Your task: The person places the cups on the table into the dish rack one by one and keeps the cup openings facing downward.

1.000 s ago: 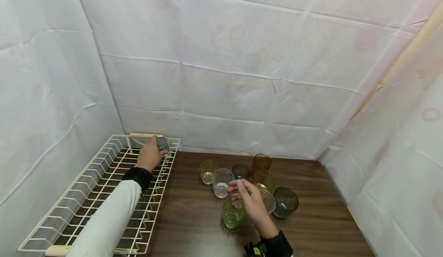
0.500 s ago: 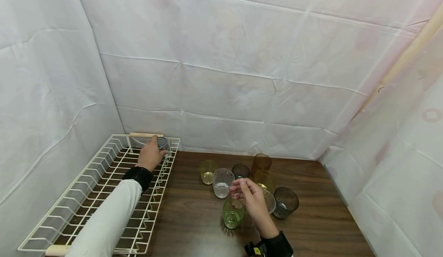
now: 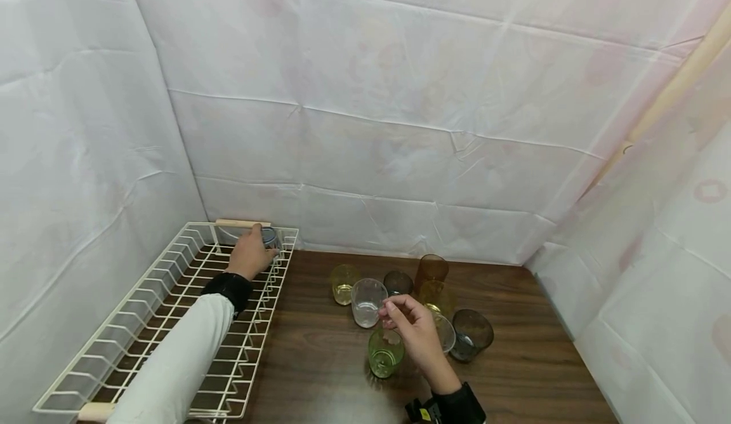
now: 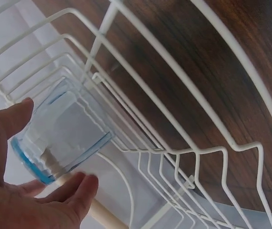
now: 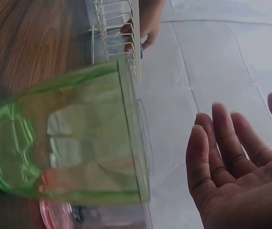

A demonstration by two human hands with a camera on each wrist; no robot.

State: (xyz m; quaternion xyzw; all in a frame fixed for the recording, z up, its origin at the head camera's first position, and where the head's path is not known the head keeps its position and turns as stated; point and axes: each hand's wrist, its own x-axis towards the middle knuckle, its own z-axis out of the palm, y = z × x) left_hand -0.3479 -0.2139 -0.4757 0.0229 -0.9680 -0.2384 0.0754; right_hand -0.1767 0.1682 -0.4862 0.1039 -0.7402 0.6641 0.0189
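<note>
In the far right corner of the white wire rack (image 3: 259,329), my left hand (image 3: 248,256) holds a clear bluish glass (image 4: 69,129). The left wrist view has the thumb on one side of it and the curled fingers on the other. My right hand (image 3: 417,332) hovers above the table, its fingers relaxed and nothing between them. Just in front of it stands a green glass (image 3: 385,355), large in the right wrist view, where the fingers (image 5: 226,138) are apart from its rim. A clear glass (image 3: 367,303) is close to the right fingertips.
Several glasses stand around the right hand: yellow (image 3: 343,287), dark (image 3: 398,281), brown (image 3: 431,270), amber (image 3: 436,292), clear (image 3: 445,332) and smoky grey (image 3: 471,335). White sheeting (image 3: 365,157) walls the table at the back and sides. Wooden handles (image 3: 240,223) cap the rack's ends.
The right hand's thumb and fingertips have drawn a little closer together above the glasses. The left hand stays at the bluish glass in the rack corner.
</note>
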